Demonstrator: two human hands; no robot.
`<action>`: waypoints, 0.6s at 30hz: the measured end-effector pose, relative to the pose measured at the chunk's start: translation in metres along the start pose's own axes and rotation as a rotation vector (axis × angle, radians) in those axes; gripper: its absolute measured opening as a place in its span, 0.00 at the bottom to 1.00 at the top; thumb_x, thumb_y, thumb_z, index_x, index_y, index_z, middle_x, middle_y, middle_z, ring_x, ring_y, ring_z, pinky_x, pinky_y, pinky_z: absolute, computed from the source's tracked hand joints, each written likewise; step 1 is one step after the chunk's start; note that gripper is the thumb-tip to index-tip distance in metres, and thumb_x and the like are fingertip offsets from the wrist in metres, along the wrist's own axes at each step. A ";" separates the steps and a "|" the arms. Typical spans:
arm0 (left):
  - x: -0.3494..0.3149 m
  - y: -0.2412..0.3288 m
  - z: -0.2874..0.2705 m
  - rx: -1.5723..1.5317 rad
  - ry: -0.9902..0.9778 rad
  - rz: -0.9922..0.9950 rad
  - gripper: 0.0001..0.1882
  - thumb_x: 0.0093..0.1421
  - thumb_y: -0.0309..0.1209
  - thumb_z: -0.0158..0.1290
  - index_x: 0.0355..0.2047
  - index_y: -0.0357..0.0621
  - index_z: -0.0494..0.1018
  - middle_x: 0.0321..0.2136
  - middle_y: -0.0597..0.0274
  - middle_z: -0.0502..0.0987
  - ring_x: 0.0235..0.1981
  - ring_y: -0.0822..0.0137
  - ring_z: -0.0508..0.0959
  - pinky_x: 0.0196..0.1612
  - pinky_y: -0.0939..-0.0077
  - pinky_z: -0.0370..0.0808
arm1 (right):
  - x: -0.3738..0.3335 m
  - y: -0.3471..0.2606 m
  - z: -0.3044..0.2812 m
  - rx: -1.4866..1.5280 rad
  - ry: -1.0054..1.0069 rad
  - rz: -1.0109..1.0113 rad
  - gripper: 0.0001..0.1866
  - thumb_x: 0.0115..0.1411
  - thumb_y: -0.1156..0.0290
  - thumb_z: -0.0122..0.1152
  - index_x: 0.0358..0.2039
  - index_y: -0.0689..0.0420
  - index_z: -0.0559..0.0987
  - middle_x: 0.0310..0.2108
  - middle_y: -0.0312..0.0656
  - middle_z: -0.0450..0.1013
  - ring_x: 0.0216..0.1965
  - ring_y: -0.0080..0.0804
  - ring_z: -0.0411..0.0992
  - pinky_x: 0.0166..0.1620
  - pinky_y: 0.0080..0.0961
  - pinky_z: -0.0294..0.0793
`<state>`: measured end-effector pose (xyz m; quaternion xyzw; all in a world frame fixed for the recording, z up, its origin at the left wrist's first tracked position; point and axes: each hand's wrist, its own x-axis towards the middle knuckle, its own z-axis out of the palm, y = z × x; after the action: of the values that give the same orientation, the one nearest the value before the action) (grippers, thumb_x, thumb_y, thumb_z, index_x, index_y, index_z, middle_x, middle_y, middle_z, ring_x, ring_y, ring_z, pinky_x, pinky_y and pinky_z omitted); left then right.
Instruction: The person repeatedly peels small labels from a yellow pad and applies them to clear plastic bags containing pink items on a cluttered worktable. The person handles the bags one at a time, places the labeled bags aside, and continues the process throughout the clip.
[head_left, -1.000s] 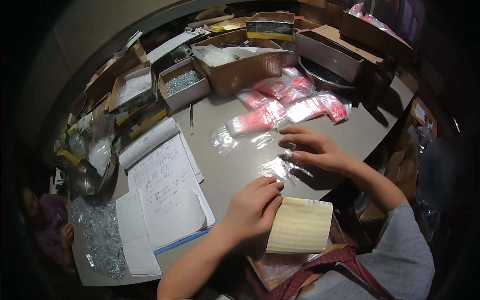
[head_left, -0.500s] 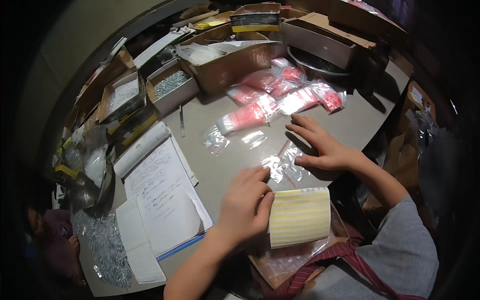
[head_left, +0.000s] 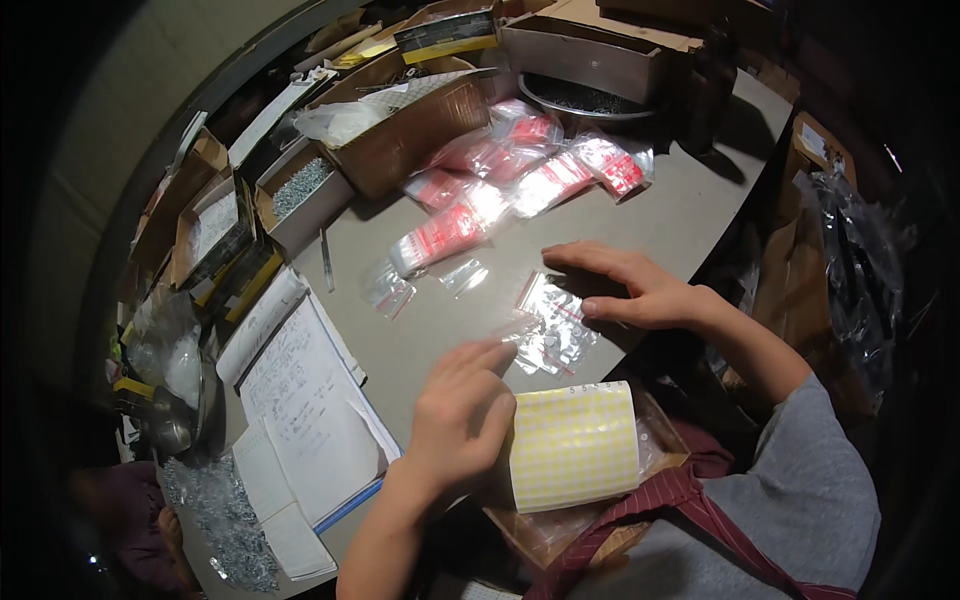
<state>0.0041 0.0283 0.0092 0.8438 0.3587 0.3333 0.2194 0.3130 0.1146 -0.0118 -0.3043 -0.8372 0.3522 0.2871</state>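
No grip on either side: our right hand [head_left: 640, 290] lies flat, fingers spread, pressing the small clear bags [head_left: 552, 325] to the table [head_left: 690, 215]; our left hand [head_left: 462, 415] rests loose, fingertips at the bags' near edge, palm beside the yellow sticker sheet [head_left: 573, 445]. Red-printed bags [head_left: 500, 190] lie beyond, notebook [head_left: 300, 400] to the left. Looks like a sorting or labelling step; next we likely need a pinch to separate one bag.
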 end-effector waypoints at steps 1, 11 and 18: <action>0.000 0.002 0.000 -0.020 -0.004 -0.010 0.05 0.56 0.25 0.58 0.31 0.36 0.77 0.51 0.46 0.81 0.57 0.45 0.77 0.64 0.52 0.69 | 0.003 0.000 0.004 -0.004 -0.012 -0.029 0.37 0.66 0.55 0.62 0.69 0.61 0.65 0.69 0.50 0.62 0.69 0.44 0.61 0.70 0.38 0.58; -0.006 0.013 -0.005 -0.581 -0.225 -0.042 0.07 0.56 0.24 0.55 0.26 0.29 0.77 0.35 0.45 0.84 0.40 0.50 0.83 0.55 0.55 0.77 | 0.011 -0.035 0.031 0.285 -0.325 -0.141 0.18 0.69 0.69 0.55 0.56 0.61 0.78 0.57 0.50 0.74 0.64 0.50 0.65 0.68 0.45 0.60; -0.003 0.014 -0.016 -1.045 -0.085 -0.113 0.11 0.55 0.27 0.56 0.20 0.29 0.76 0.24 0.44 0.82 0.29 0.53 0.83 0.45 0.56 0.79 | -0.039 -0.051 0.062 0.698 -0.327 -0.151 0.13 0.66 0.78 0.54 0.44 0.67 0.84 0.43 0.49 0.81 0.49 0.43 0.78 0.64 0.42 0.66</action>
<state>-0.0028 0.0193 0.0272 0.6139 0.1806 0.4208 0.6429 0.2800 0.0324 -0.0196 -0.0661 -0.7218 0.6374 0.2613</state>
